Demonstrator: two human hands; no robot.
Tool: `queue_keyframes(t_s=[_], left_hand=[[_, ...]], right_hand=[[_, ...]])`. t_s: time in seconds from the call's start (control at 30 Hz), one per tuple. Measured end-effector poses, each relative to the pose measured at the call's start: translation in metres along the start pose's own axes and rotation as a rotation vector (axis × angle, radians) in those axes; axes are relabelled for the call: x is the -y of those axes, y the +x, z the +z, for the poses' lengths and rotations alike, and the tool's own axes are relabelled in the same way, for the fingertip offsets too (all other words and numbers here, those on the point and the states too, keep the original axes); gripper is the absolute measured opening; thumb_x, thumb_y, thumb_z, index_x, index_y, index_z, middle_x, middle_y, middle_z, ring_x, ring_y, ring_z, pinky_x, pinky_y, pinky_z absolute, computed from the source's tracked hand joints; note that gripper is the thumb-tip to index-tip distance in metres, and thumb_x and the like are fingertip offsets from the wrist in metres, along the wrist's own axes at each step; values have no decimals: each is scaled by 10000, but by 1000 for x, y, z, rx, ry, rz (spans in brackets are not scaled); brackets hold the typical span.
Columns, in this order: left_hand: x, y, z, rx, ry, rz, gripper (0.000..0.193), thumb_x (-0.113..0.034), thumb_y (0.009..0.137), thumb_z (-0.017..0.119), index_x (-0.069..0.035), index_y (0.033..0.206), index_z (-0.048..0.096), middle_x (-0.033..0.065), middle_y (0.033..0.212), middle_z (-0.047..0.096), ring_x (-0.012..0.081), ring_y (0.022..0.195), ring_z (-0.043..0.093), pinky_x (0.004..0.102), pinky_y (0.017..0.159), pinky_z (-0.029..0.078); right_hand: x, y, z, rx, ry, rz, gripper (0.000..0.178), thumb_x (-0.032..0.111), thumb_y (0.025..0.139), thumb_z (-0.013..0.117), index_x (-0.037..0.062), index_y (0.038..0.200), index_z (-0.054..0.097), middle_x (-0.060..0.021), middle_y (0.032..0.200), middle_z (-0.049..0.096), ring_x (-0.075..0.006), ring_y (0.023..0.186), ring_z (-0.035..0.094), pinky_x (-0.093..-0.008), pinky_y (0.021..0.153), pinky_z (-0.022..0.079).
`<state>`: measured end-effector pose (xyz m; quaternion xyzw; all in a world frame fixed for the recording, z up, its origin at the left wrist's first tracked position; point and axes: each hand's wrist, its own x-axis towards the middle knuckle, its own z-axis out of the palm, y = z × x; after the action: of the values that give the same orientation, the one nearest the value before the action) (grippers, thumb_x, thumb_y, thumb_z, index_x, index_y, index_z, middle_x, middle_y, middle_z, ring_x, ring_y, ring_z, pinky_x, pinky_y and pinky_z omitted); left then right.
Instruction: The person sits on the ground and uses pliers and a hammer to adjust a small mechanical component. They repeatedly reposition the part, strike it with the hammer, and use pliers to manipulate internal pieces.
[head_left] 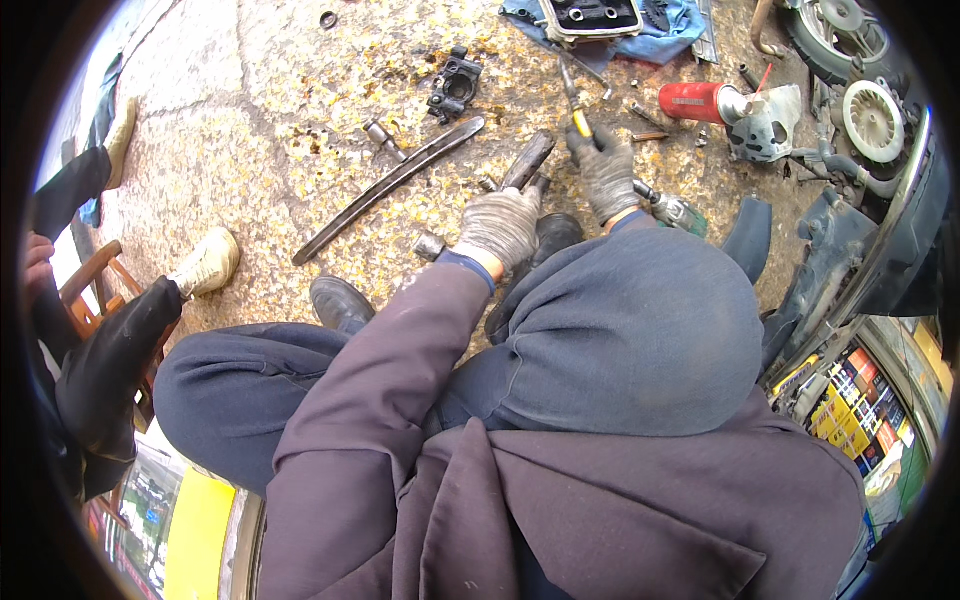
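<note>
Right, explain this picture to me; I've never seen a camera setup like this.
This is a person, not a machine, seen from a wide fisheye camera worn on their own head, looking down, so straight edges bend. The gloved left hand is closed around a thick dark bar; the gloved right hand holds a slim yellow-banded tool. On the speckled ground lie a long curved strip, a black part and a red can. Another person's shoes show at the left.
</note>
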<state>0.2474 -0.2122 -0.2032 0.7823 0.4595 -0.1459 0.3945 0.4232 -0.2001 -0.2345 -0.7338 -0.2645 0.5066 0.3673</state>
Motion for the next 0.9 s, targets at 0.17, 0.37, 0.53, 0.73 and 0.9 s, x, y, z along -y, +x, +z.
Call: queue_keyframes(t_s=[0.17, 0.37, 0.53, 0.73, 0.9], left_hand=[[-21, 7, 11, 51, -1, -129, 307, -141, 904, 545, 10, 1167, 593, 235, 1004, 706, 326, 982, 710, 467, 805, 566], [-22, 19, -4, 99, -187, -333, 277, -144, 890, 576, -34, 1121, 681, 206, 1065, 722, 354, 1023, 702, 468, 855, 560], [-18, 26, 7, 137, -107, -292, 287, -174, 904, 570, -93, 1141, 709, 178, 1071, 726, 347, 1015, 702, 461, 851, 557], [-17, 37, 21, 177, -110, -265, 283, -215, 903, 580, -135, 1134, 722, 166, 1065, 725, 350, 1008, 695, 467, 842, 552], [-22, 32, 0, 233, -128, -182, 357, -275, 849, 633, -57, 1119, 716, 210, 1073, 714, 351, 1027, 693, 458, 872, 550]], right_hand=[[-19, -20, 13, 10, 142, 128, 324, 157, 905, 725, -70, 1129, 668, -74, 895, 697, -120, 776, 611, -261, 675, 489], [-13, -25, 18, 101, 375, 228, 273, 174, 920, 715, -36, 1086, 669, -90, 884, 699, -125, 709, 648, -270, 606, 529], [-6, -27, 18, 32, 303, 241, 244, 167, 952, 680, -39, 1077, 642, -59, 828, 656, -116, 657, 625, -248, 561, 530], [-6, -28, 13, 55, 230, 260, 271, 202, 946, 687, -33, 1075, 648, -58, 832, 655, -113, 661, 622, -258, 559, 519], [-11, -25, 3, 63, 220, 156, 322, 213, 917, 719, -41, 1106, 660, -55, 858, 665, -108, 702, 607, -273, 630, 504]])
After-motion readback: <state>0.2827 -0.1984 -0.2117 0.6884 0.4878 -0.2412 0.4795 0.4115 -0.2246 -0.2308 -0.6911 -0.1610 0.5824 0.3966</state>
